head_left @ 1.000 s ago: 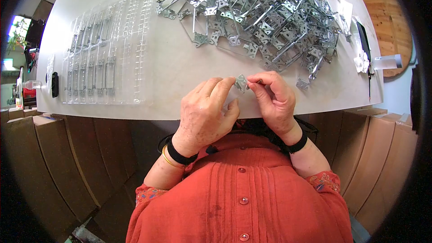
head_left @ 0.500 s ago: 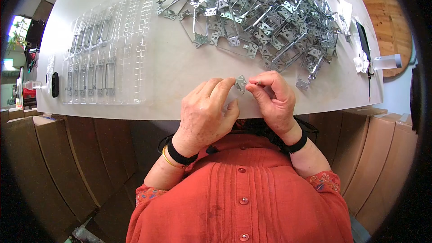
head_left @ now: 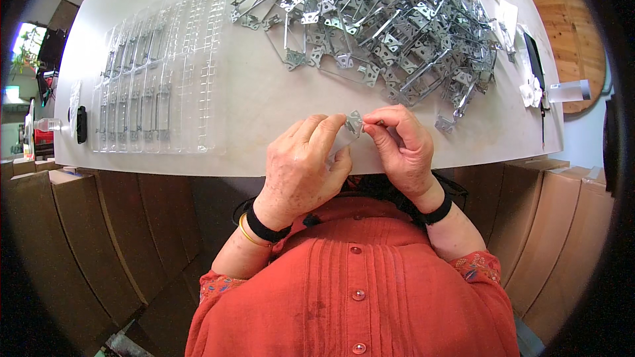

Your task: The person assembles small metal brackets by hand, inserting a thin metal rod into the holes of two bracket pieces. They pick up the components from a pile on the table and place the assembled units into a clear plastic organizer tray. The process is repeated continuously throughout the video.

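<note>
My left hand [head_left: 304, 162] is closed on a small metal bracket [head_left: 354, 122], whose flat plate with holes sticks out past the fingertips. Close beside it on the right, my right hand [head_left: 402, 149] pinches with thumb and forefinger at the bracket's edge; whatever lies between those fingertips is too small to name. Both hands are just above the near edge of the white table [head_left: 258, 106]. Beyond them spreads a large heap of similar metal brackets [head_left: 403, 33] with thin rods. To the left lies a clear plastic tray [head_left: 210, 92] with rows of brackets in its slots.
A black phone-like object [head_left: 81, 125] rests at the table's left edge. At the right are a dark flat device [head_left: 533, 59], crumpled white paper [head_left: 530, 92] and a clear plastic bottle or cup [head_left: 569, 90]. Cardboard boxes [head_left: 549, 225] stand below the table on both sides.
My right fingertips have shifted slightly left, closing the small gap to the bracket. My left hand has stayed almost still.
</note>
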`<state>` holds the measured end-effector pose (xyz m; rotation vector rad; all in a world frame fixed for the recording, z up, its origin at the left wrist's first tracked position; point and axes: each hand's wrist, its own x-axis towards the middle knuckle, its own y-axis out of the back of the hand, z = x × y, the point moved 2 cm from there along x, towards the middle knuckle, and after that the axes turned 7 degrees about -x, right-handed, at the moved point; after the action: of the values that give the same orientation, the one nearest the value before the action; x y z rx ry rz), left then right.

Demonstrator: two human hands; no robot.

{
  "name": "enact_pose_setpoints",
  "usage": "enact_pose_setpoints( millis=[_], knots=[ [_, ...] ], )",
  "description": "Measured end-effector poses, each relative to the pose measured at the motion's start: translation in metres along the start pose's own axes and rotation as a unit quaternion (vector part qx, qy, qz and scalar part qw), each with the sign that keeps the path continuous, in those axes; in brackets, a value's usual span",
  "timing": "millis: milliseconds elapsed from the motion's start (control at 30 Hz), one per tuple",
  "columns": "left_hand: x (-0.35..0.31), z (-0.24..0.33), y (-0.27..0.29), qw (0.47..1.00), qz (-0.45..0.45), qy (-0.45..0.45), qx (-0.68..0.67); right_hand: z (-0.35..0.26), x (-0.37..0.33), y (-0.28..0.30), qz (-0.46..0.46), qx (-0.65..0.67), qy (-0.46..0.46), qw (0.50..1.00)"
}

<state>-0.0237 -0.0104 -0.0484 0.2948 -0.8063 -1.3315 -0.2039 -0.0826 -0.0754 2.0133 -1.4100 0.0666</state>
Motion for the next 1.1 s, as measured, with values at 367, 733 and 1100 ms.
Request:
enact_pose_setpoints(
  millis=[367, 733, 1100],
  knots=[
    [-0.003, -0.001, -0.002, 1.0, 0.001, -0.007, 0.016, 0.008, -0.006, -0.004, 0.015, 0.088, -0.056, 0.994],
    [0.001, 0.008, -0.007, 0.998, -0.016, -0.021, 0.056, 0.005, -0.009, -0.002, -0.018, 0.138, -0.061, 0.988],
    [0.006, 0.021, 0.004, 0.998, 0.051, -0.03, 0.027, 0.007, -0.007, 0.001, 0.028, 0.236, -0.107, 0.965]
  ],
)
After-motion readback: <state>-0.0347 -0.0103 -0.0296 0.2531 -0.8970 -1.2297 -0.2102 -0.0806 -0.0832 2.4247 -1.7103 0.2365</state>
